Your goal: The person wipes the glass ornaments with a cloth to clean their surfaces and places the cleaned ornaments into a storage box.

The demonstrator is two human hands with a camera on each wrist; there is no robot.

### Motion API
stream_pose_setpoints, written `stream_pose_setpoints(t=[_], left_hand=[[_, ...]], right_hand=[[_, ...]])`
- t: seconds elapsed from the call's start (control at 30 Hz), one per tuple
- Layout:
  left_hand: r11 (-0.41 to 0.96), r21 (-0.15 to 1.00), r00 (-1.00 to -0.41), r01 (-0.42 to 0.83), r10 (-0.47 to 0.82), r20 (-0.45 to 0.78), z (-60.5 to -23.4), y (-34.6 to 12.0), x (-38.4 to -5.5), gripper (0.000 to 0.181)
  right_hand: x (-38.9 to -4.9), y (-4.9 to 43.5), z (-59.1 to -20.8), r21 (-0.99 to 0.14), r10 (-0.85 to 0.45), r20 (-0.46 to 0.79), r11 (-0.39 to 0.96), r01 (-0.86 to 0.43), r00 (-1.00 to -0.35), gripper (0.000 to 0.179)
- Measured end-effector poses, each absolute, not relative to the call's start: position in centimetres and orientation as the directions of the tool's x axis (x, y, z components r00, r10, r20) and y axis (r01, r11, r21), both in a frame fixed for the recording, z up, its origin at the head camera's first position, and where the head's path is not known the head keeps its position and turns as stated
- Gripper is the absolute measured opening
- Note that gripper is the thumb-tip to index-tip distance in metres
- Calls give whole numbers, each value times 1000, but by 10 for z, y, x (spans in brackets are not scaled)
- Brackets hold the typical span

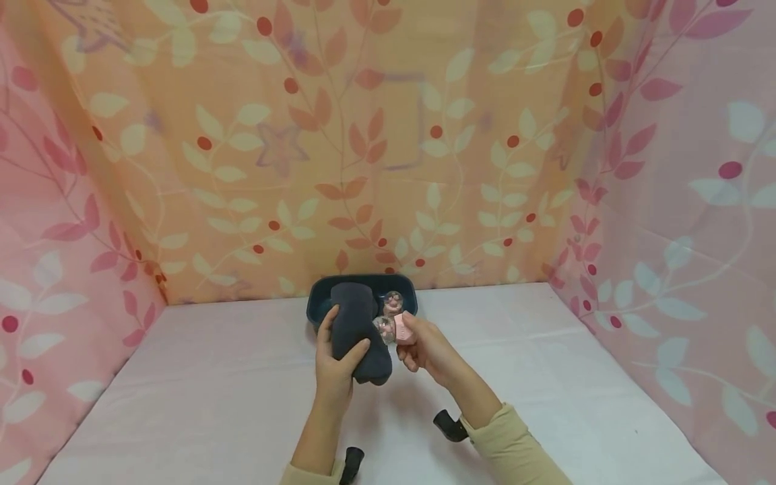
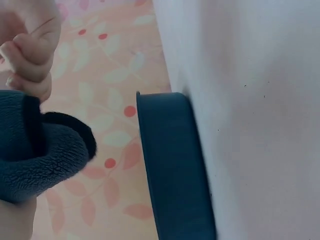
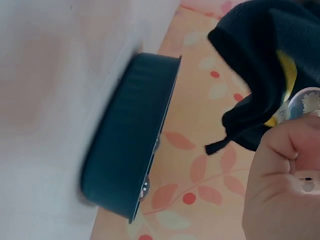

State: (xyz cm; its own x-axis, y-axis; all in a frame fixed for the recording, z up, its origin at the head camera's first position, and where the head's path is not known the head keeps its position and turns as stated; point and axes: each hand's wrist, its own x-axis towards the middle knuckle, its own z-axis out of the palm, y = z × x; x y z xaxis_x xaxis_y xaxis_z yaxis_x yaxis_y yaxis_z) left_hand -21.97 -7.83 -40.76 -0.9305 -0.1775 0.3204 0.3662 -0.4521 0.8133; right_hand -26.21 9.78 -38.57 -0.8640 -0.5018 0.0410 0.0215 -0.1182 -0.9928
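Note:
My left hand (image 1: 335, 374) grips a folded dark blue-grey fleece cloth (image 1: 353, 323), its thumb across the front. In the right wrist view, a bit of yellow shows inside the fold of the cloth (image 3: 250, 65). A small snow globe with a pink base (image 1: 404, 330) is pinched between thumb and fingers of my right hand (image 1: 433, 350). Its clear dome points left and meets the cloth's right edge. Behind both hands stands a dark teal tray (image 1: 313, 306). A second clear-domed globe (image 1: 393, 302) with a pink figure shows in the tray's right part; the cloth hides the middle.
The tray sits on a white-covered table (image 1: 230, 391), close to the back curtain (image 1: 242, 202). Leaf-patterned curtains also rise on the left and right sides. Black curved pieces (image 1: 450, 426) are worn at both wrists.

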Motion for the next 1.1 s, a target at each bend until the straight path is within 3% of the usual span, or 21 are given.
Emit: stream_pose_setpoints(t=[0.17,0.37,0.53,0.73,1.1], left_hand=[[-412,845,-939,341,-99,331,-411,-74,-216,81],[-513,788,-940,341,-175,293,-411,-66,-215,77],[-594,737,-944,323,-258,206,-410,-65,-214,73],[-626,708,-941,327,-287,180,-406,-70,-214,68],[-592,733,-929,335,-338,151,-405,-73,-214,65]], right_hand=[[-259,91,-384,-997,-466,-3,-64,37,-885,50],[-258,82,-387,-1000,-343,28,-14,-24,-939,45],[-259,87,-390,-985,-431,134,45,-169,-892,58],[-261,95,-393,-976,-571,202,-48,-214,-796,54],[-260,89,-396,-977,-521,197,-170,-126,-830,32]])
